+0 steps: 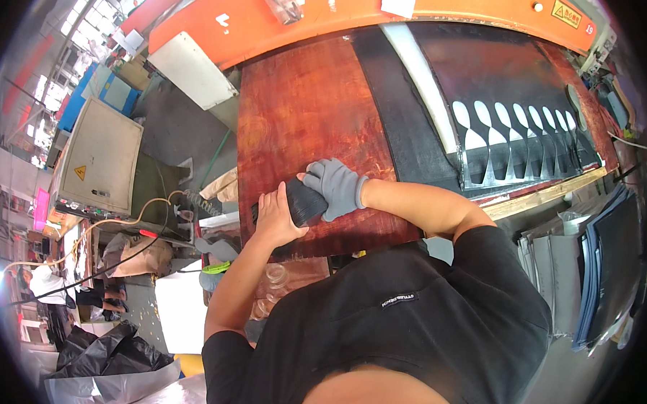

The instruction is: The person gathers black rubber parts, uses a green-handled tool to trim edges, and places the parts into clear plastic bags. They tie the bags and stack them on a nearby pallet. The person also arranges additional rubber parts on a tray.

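Observation:
Between my two hands is a black bundle (305,204) with a rounded outline and fine lines along its surface, perhaps stacked flat pieces. My bare left hand (276,220) is wrapped around its near left side, thumb pointing right. On the far right side, my right hand (333,186) grips it in a grey glove, fingers curled. The bundle is at the near left part of a worn reddish-brown board (309,107). Farther right, a black sheet (488,75) covers the board. A row of white sole-shaped openings (515,134) runs along its near edge.
An orange machine beam (368,16) spans the far side. A white strip (420,83) crosses the black sheet. Dark and grey sheets (595,264) hang at the right. A beige cabinet (98,156) and black plastic bags (111,355) are at the left; a person (49,282) is beyond.

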Demonstrator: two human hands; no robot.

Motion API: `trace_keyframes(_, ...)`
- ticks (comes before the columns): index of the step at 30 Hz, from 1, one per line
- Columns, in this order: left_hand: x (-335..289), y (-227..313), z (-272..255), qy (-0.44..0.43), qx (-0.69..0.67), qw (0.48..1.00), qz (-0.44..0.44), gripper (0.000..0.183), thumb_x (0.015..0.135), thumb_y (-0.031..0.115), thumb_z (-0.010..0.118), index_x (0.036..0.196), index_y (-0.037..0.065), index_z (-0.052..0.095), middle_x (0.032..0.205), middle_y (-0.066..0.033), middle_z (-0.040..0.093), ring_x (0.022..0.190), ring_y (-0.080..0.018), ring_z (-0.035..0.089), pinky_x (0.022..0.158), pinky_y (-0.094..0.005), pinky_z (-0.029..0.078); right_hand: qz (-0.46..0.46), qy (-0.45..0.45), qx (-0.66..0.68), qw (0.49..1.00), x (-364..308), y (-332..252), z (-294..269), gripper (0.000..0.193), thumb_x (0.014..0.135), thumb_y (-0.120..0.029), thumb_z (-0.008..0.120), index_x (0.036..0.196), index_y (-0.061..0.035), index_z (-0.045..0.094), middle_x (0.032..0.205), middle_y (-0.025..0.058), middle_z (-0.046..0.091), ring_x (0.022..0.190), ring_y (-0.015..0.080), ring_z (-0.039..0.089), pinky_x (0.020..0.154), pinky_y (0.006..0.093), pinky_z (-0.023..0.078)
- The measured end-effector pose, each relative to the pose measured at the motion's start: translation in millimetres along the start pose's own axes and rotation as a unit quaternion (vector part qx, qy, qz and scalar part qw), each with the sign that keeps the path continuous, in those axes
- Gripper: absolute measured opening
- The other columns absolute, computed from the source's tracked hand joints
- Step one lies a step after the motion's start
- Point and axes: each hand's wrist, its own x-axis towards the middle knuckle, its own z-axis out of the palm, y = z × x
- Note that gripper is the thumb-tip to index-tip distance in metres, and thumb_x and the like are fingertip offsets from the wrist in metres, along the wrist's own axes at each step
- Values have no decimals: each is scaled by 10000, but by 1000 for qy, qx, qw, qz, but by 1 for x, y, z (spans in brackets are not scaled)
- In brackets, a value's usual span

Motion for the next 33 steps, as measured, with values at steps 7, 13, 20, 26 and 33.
trace_keyframes(7,-17,-7,-36,-122,-445,886,-35,1019,578,238,775,1383,1,197,1252,-181,459,1142,-289,473,963,-376,387,39,-101,252,962,24,-2,-58,924,575,-527,737,1289,-21,440,1142,183,540,1070,323,525,928,414,405)
trace_keyframes(13,-103,21,-29,-135,-885,444,-37,874,625,382,723,1301,-28,352,1205,-161,489,1082,-263,524,949,-381,422,41,213,578,786,8,37,-80,244,870,-306,581,912,-66,595,802,-24,550,779,71,500,702,235,422)
trace_keyframes(20,-162,24,23,54,-950,300,70,954,693,574,659,1293,-76,301,1176,-237,457,1100,-319,512,922,-406,453,217,-53,663,714,-44,-30,49,262,854,-114,603,1090,-3,578,941,67,631,874,145,593,782,269,482)
trace_keyframes(26,-291,32,50,236,-920,282,-135,893,730,549,614,1299,-66,306,1171,-213,470,1084,-310,514,921,-388,442,82,-256,569,777,-58,-97,83,291,833,-204,617,1045,-7,587,982,55,615,942,160,572,809,290,455)
trace_keyframes(33,-404,74,73,359,-869,256,-225,885,728,540,614,1299,-65,311,1169,-211,474,1079,-306,516,916,-386,442,94,-399,357,839,-21,-151,166,561,777,-382,592,1184,-7,503,1125,184,561,1064,284,541,903,355,418)
